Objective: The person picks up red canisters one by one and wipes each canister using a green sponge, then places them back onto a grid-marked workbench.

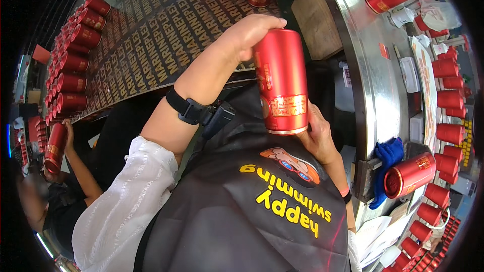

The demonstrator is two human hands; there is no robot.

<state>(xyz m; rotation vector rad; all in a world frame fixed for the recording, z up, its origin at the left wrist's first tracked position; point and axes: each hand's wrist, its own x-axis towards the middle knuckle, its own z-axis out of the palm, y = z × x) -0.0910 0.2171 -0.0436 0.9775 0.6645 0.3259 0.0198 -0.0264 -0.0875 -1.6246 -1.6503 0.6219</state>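
A shiny red metal tumbler (285, 73) with gold print and a gold rim at its near end is held before my body. My left hand (254, 32) is closed round its far end, the thumb along the top edge and the other fingers mostly hidden behind it. At the near end my right hand (320, 133) grips the tumbler from the right and underneath; its fingertips are out of sight. Below the tumbler hangs my black apron (227, 211), with yellow lettering and a cartoon print.
Many red tumblers (73, 78) stand in rows on the patterned board (166, 35) at left. To the right, a metal bench (375, 80) bears a blue cloth (387, 163) beside a lying tumbler (409, 174). At far left a co-worker's hand (68, 133) holds another tumbler.
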